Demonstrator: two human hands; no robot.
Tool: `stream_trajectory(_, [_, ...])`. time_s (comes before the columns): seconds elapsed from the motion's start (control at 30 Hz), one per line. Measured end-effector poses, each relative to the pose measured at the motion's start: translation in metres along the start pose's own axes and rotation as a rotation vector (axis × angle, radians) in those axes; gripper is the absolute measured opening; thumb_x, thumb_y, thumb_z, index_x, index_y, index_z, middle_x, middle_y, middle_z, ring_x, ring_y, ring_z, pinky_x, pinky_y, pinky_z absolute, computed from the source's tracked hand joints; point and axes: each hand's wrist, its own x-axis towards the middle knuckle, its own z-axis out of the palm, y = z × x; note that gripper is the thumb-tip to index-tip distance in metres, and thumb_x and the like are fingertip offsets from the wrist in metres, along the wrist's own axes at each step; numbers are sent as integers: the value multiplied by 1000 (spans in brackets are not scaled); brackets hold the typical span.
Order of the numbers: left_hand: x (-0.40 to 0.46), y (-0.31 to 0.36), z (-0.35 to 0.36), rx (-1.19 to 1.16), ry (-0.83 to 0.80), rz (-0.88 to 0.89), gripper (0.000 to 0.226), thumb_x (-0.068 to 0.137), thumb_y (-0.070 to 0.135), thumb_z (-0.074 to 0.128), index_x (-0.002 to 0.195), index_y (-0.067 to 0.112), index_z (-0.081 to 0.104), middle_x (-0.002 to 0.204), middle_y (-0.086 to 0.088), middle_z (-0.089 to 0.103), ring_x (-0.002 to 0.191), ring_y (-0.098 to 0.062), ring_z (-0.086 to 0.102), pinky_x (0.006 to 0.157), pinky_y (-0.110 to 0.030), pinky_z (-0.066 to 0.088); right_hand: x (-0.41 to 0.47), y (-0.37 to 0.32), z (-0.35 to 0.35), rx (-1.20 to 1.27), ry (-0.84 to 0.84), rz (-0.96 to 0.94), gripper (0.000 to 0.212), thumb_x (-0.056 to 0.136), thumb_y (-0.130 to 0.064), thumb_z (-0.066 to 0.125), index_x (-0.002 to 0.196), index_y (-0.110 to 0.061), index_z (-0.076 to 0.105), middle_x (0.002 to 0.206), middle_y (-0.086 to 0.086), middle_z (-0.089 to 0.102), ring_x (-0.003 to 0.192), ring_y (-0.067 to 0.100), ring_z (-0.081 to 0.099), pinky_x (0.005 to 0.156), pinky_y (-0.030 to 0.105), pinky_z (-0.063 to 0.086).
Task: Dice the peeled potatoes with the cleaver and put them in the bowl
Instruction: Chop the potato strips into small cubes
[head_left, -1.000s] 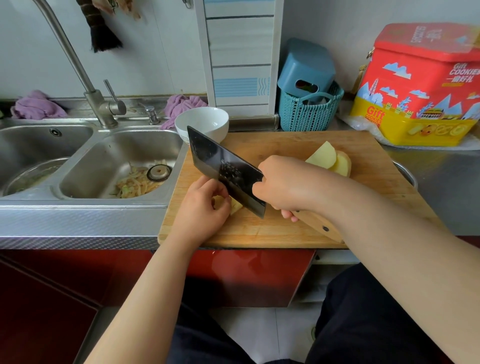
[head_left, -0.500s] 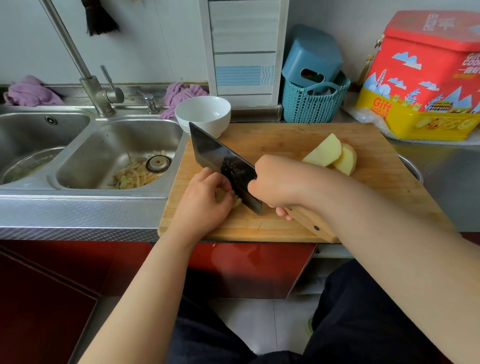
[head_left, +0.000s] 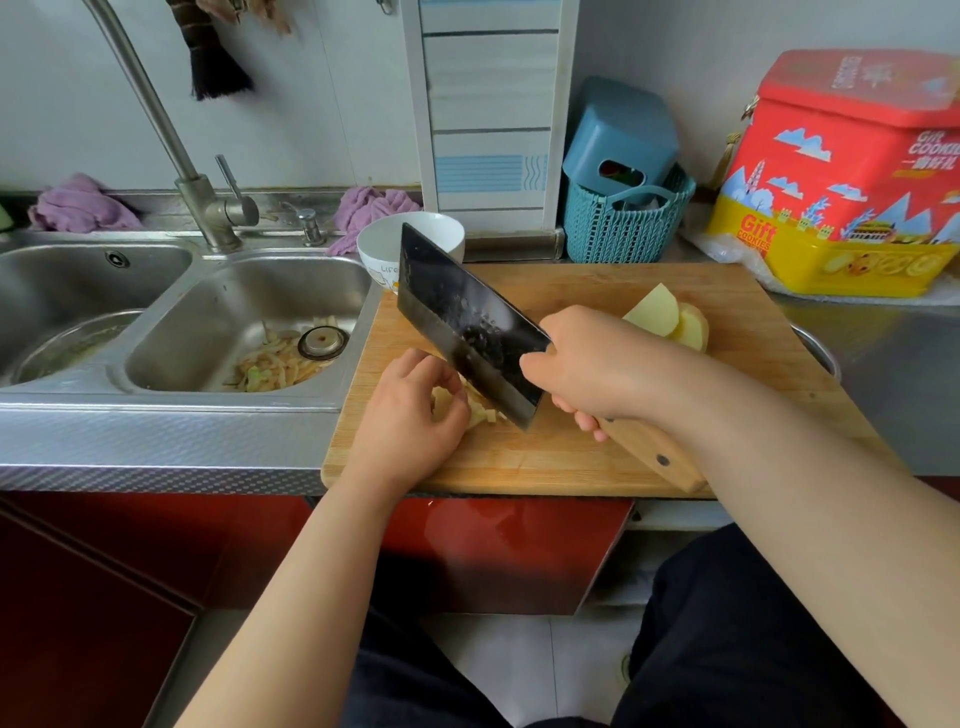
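Observation:
A wooden cutting board (head_left: 571, 457) lies on the counter's front edge. My right hand (head_left: 592, 364) grips the wooden handle of a dark cleaver (head_left: 462, 322), whose blade slants down to the board. Under the blade's lower corner lie pale cut potato pieces (head_left: 480, 413). My left hand (head_left: 410, 415) curls its fingers over them and holds them against the board. Larger peeled potato chunks (head_left: 670, 317) sit at the board's far right. A white bowl (head_left: 395, 244) stands at the board's far left corner, partly hidden by the blade.
A double steel sink (head_left: 218, 322) with peelings round the drain lies left of the board, with a tall tap (head_left: 208, 208) behind. A teal basket (head_left: 623, 228) and a red-and-yellow cookie tin (head_left: 841, 182) stand behind the board. A metal rim (head_left: 821, 353) shows at its right edge.
The cleaver has tilted up, its tip now higher in front of the bowl. My left hand has stayed on the potato pieces. The view has shifted slightly.

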Motion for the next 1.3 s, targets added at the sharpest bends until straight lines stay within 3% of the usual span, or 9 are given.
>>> stream_trajectory(0.2, [-3, -2, 3, 25, 34, 63, 7, 80, 20, 60, 82, 22, 53, 94, 7, 50, 89, -18, 49, 75, -33, 44, 0, -10, 7, -96, -31, 9, 21, 99, -20, 39, 112, -8, 49, 75, 20, 67, 46, 22, 56, 42, 26, 48])
stream_trajectory(0.4, [-4, -8, 8, 109, 64, 124, 7, 81, 15, 62, 82, 15, 56, 88, 9, 46, 82, -15, 44, 69, -29, 38, 4, -20, 7, -157, -116, 68, 15, 101, -20, 36, 101, -6, 42, 63, 16, 59, 41, 23, 53, 40, 24, 44])
stream_trajectory(0.6, [-3, -8, 8, 135, 62, 110, 10, 80, 12, 68, 82, 12, 58, 86, 3, 51, 81, -17, 46, 69, -29, 38, 18, -24, 15, -179, -215, 119, 21, 100, -11, 37, 111, 2, 49, 67, 18, 61, 53, 30, 59, 46, 28, 47])
stream_trajectory(0.73, [-4, -6, 7, 141, 50, 121, 9, 81, 13, 67, 84, 11, 58, 88, 4, 51, 83, -17, 48, 70, -30, 42, 18, -12, 22, -107, -141, 128, 37, 101, -21, 38, 129, 2, 47, 60, 15, 60, 45, 25, 56, 42, 27, 47])
stream_trajectory(0.83, [-4, -3, 6, 157, 28, 121, 9, 83, 15, 65, 84, 13, 57, 89, 8, 48, 85, -17, 49, 71, -28, 40, 15, 2, 17, 30, -93, 123, 34, 100, -20, 40, 122, 5, 49, 69, 15, 62, 52, 25, 57, 46, 30, 48])
stream_trajectory(0.93, [-4, -3, 5, 154, 3, 90, 8, 85, 17, 65, 85, 15, 58, 91, 7, 49, 88, -18, 50, 74, -31, 44, 13, 12, 13, 151, -61, 108, 26, 99, -17, 40, 119, -3, 48, 64, 8, 54, 40, 14, 50, 41, 26, 46])
stream_trajectory(1.03, [-4, -2, 3, 77, -2, 39, 8, 87, 20, 65, 86, 22, 57, 93, 10, 50, 87, -15, 51, 75, -29, 46, 8, 11, 8, 117, -21, 69, 32, 99, -19, 39, 127, -3, 46, 66, 9, 57, 41, 17, 52, 43, 27, 46])
stream_trajectory(1.17, [-9, 1, -1, 32, 72, 0, 11, 90, 21, 64, 86, 24, 54, 91, 9, 51, 82, -10, 51, 71, -18, 41, 0, -1, -4, 48, -12, 16, 22, 99, -19, 39, 103, -1, 51, 75, 19, 65, 52, 25, 58, 45, 29, 47])
stream_trajectory(1.3, [-13, -1, 1, 95, 95, 48, 6, 89, 13, 65, 88, 13, 59, 90, 7, 49, 80, -16, 51, 69, -26, 43, -3, -14, 2, -68, -22, 17, 21, 100, -20, 37, 106, -2, 47, 74, 18, 64, 45, 21, 56, 42, 27, 47])
